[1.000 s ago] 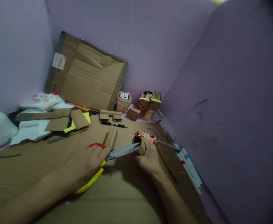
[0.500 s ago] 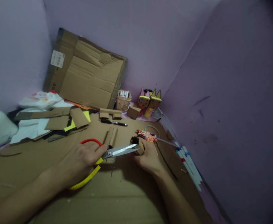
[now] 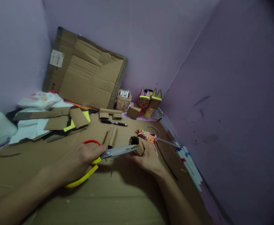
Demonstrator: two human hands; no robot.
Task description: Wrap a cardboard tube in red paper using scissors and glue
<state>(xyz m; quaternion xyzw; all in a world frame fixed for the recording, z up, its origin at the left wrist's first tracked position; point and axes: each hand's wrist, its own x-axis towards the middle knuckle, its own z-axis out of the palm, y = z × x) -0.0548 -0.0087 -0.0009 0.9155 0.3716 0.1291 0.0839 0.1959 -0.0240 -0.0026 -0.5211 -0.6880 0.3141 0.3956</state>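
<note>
My left hand [image 3: 84,157] is closed round the red and yellow handles of a pair of scissors [image 3: 118,151]. The blades point right and look nearly closed, with their tips at the near side of a small cardboard tube [image 3: 139,147]. That tube is gripped in my right hand [image 3: 148,157], its dark open end facing up and left. Whether the blades touch the cardboard I cannot tell. Just beyond the scissors a second cardboard tube [image 3: 111,137] lies on the cardboard sheet [image 3: 113,200].
Behind lie a black pen [image 3: 114,123], a notched cardboard piece [image 3: 110,114] and a small cardboard box [image 3: 134,112]. A pot of markers [image 3: 123,100] and eared cardboard figures [image 3: 150,102] stand near the wall. White markers [image 3: 189,165] line the right edge; cardboard scraps [image 3: 57,122] lie left.
The scissor blades have come closer together. Their tips and the left hand have shifted slightly, and the tube in my right hand has turned a little.
</note>
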